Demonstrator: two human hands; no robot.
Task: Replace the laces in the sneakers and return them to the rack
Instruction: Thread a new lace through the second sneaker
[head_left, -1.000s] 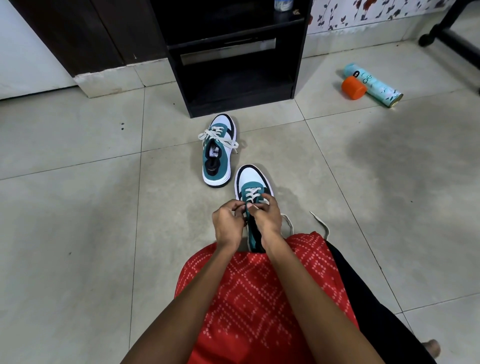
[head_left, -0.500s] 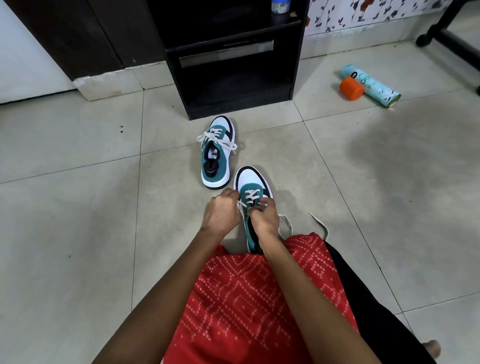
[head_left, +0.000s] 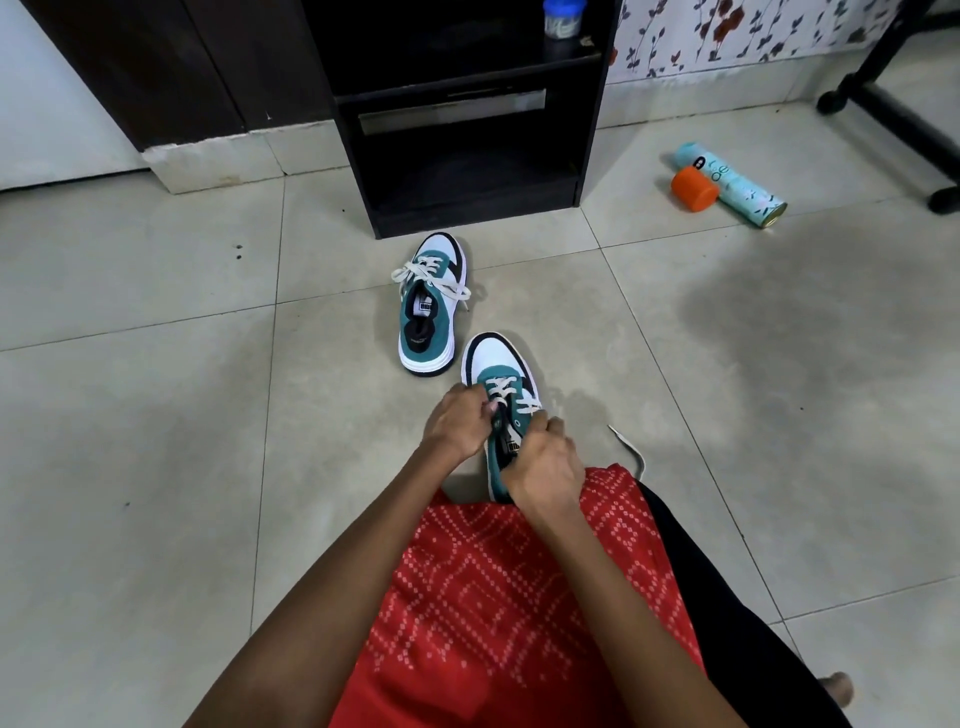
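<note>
The nearer sneaker (head_left: 496, 364), a teal, white and black low-top, stands on the pale tiled floor (head_left: 156, 415) with its toe away from the person and its heel hidden under the red dotted-pattern garment (head_left: 509, 597) across the lap. Its cream flat lace (head_left: 501, 387) crosses the front eyelets, and a loose lace end (head_left: 629, 446) trails over the tile just right of the shoe. The left hand (head_left: 460, 421), fingers curled, pinches the lace at the left eyelet edge. The right hand (head_left: 545, 467), knuckles up, grips the lace at the right edge. Both forearms converge over the shoe. The second sneaker (head_left: 431, 312), matching and laced, stands just beyond and left, apart from the first, toe close to the base of the black wooden rack (head_left: 467, 208). Broad tile lies on either side. A teal spray can (head_left: 737, 189) lies on its side against an orange cap (head_left: 693, 188), well to the right.
</note>
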